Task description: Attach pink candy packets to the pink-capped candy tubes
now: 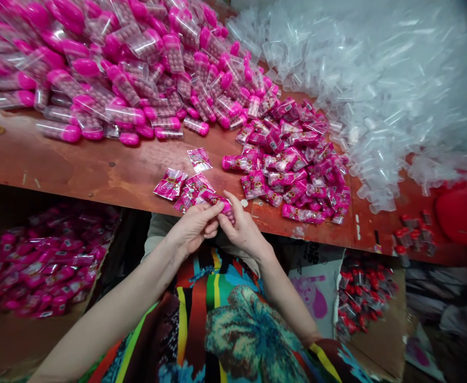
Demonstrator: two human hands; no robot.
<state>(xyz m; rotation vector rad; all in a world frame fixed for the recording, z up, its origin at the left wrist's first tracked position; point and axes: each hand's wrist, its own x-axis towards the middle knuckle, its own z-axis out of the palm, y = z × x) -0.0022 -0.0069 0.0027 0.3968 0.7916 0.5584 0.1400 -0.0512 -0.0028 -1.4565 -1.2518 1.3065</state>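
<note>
At the table's near edge, my left hand [196, 226] and my right hand [241, 229] are together, both closed on one small candy tube [227, 209]. It has pink printed film around part of it, and pale beads show through at its lower end. My left thumb presses on the film side; my right fingers hold the other side. Flat pink printed wrappers [170, 184] lie just beyond my left hand. Past my right hand is a heap of wrapped candy tubes [293, 175]. My fingers partly hide the held tube.
Pink-capped tubes of beads [138, 69] cover the back left of the wooden table [58, 165]. Clear plastic tubes [377, 96] are piled at the back right, near a red bucket [463, 213]. Below the edge are boxes of wrapped tubes [50, 266] and red-capped tubes [363, 298].
</note>
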